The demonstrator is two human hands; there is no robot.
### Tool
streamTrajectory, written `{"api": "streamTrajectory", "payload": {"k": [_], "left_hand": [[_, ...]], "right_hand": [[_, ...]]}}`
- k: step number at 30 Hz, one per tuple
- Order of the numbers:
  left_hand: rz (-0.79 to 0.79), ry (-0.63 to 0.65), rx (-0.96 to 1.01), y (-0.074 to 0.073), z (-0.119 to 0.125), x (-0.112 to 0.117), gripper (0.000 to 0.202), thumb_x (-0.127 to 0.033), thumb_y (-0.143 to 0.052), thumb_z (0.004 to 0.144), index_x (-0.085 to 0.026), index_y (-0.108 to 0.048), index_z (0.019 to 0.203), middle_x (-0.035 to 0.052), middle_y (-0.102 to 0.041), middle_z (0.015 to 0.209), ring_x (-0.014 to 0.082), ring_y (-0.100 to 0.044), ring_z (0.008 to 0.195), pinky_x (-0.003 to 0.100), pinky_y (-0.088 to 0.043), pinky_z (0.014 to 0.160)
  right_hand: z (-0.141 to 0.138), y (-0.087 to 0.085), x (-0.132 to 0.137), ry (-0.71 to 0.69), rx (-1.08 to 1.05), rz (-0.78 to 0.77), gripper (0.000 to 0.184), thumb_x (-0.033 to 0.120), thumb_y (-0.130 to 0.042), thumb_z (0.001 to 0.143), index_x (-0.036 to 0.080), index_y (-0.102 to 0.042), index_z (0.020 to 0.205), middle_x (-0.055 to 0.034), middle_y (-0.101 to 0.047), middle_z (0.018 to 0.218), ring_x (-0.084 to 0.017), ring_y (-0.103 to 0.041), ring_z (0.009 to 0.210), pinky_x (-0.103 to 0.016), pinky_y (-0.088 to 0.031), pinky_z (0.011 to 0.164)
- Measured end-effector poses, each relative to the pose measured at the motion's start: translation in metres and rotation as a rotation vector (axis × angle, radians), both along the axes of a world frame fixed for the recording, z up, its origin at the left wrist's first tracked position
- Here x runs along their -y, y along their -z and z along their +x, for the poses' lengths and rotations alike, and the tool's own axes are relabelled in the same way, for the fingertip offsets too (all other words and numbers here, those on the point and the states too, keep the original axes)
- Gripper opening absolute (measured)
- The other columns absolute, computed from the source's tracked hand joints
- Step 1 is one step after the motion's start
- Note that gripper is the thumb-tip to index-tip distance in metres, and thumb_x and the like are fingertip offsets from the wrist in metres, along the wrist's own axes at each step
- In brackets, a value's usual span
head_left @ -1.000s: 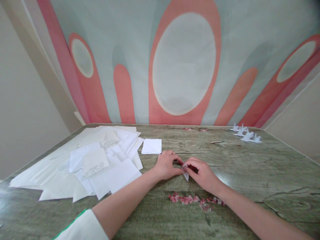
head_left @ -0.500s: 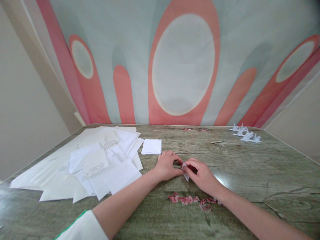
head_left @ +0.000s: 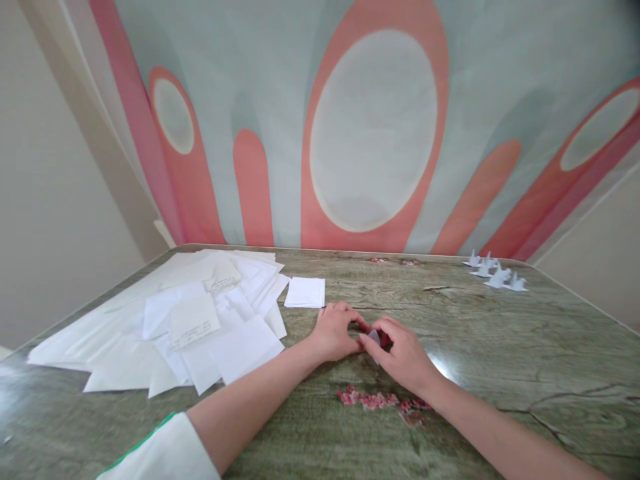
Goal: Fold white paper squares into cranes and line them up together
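Note:
A small folded piece of white paper (head_left: 375,337) is held between my two hands, just above the wood-patterned table (head_left: 320,427). My left hand (head_left: 337,332) pinches its left side with thumb and fingertips. From the right, my right hand (head_left: 400,350) grips the paper between thumb and curled fingers, which hide much of it. Beyond my left hand lies a neat stack of square white paper (head_left: 305,292). Several folded paper cranes (head_left: 497,275) stand at the far right of the table.
A wide, loose pile of white paper sheets (head_left: 235,347) covers the left of the table, some with printed lines. Pink blossoms (head_left: 373,400) are pictured on the tabletop near my wrists. Behind the table rises a patterned backdrop (head_left: 280,100) in coral and grey-green.
My right thumb has shifted left over the folded paper, covering more of it. Both hands stay in nearly the same place; the whole view has shifted slightly.

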State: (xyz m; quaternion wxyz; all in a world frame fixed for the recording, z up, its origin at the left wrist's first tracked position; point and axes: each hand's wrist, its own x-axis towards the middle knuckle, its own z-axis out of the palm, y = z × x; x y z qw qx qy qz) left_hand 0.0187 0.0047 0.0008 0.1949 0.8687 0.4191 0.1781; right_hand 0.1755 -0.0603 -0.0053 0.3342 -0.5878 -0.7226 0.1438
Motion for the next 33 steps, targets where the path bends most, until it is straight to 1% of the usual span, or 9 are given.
{"api": "streamTrajectory", "payload": {"k": [2,8,11,16,20,25,30,33], "left_hand": [[0.001,-0.005,-0.003,-0.0015,0.0003,0.0018,0.023,-0.035,-0.066,0.064,-0.031,-0.068,0.087,0.0006,-0.058,0.095,0.0234,-0.049,0.098,0.036,-0.039,0.085],[0.008,0.0,0.01,-0.0048,-0.0003,0.0043,0.024,-0.039,-0.066,0.065,-0.03,-0.067,0.086,0.0004,-0.058,0.096,0.0227,-0.049,0.099,0.035,-0.039,0.086],[0.012,0.003,0.02,-0.0038,-0.0006,0.0039,0.024,-0.039,-0.067,0.064,-0.029,-0.067,0.086,0.0004,-0.058,0.095,0.0223,-0.049,0.098,0.034,-0.038,0.086],[0.026,0.004,0.064,-0.001,-0.0007,0.0044,0.024,-0.039,-0.07,0.063,-0.028,-0.068,0.085,0.0004,-0.059,0.093,0.0224,-0.05,0.096,0.034,-0.038,0.086],[0.025,-0.005,0.1,-0.002,-0.0012,0.0071,0.023,-0.04,-0.072,0.062,-0.026,-0.069,0.08,0.0008,-0.061,0.088,0.022,-0.052,0.094,0.032,-0.038,0.083],[0.026,0.003,0.166,-0.0001,-0.0023,0.007,0.02,-0.042,-0.071,0.066,-0.023,-0.07,0.073,0.0016,-0.065,0.081,0.0201,-0.055,0.088,0.03,-0.039,0.081],[0.013,0.023,0.225,0.0027,-0.0028,0.0066,0.012,-0.033,-0.069,0.07,-0.021,-0.07,0.067,0.0007,-0.066,0.075,0.0174,-0.057,0.08,0.028,-0.04,0.079],[0.016,0.031,0.236,0.0009,-0.0029,0.0087,0.008,-0.029,-0.068,0.07,-0.021,-0.069,0.067,0.0006,-0.066,0.075,0.0174,-0.058,0.08,0.028,-0.041,0.078]], "right_hand": [[-0.0009,0.0,-0.0007,0.007,0.014,0.013,0.018,0.034,-0.054,0.08,0.019,-0.055,0.072,0.0007,-0.051,0.068,-0.014,-0.049,0.064,-0.026,-0.036,0.059],[-0.0018,-0.0021,-0.0008,-0.001,0.003,0.032,0.017,0.024,-0.051,0.081,0.019,-0.049,0.065,0.0019,-0.048,0.065,-0.013,-0.048,0.062,-0.025,-0.035,0.059],[-0.0006,-0.0025,0.0002,-0.004,-0.011,0.043,0.016,0.022,-0.051,0.081,0.019,-0.05,0.065,0.0021,-0.048,0.065,-0.013,-0.048,0.061,-0.024,-0.035,0.057],[0.0012,-0.0018,0.0015,-0.025,-0.018,0.044,0.016,0.022,-0.049,0.083,0.019,-0.052,0.067,0.0012,-0.048,0.066,-0.013,-0.049,0.061,-0.025,-0.036,0.057],[0.0028,-0.0011,0.0018,-0.048,-0.04,0.042,0.017,0.024,-0.048,0.084,0.019,-0.054,0.069,-0.0002,-0.051,0.067,-0.015,-0.05,0.062,-0.026,-0.037,0.058],[0.0052,-0.0018,0.0033,-0.077,-0.065,0.017,0.017,0.024,-0.047,0.086,0.019,-0.058,0.075,-0.0017,-0.055,0.073,-0.016,-0.054,0.069,-0.027,-0.04,0.064],[0.0068,-0.0008,0.0046,-0.105,-0.082,0.015,0.02,0.024,-0.044,0.088,0.02,-0.06,0.078,-0.0026,-0.056,0.075,-0.017,-0.055,0.072,-0.028,-0.041,0.067],[0.007,-0.0006,0.0044,-0.118,-0.086,0.023,0.021,0.024,-0.044,0.089,0.02,-0.061,0.077,-0.0027,-0.055,0.074,-0.017,-0.054,0.071,-0.028,-0.042,0.066]]}}
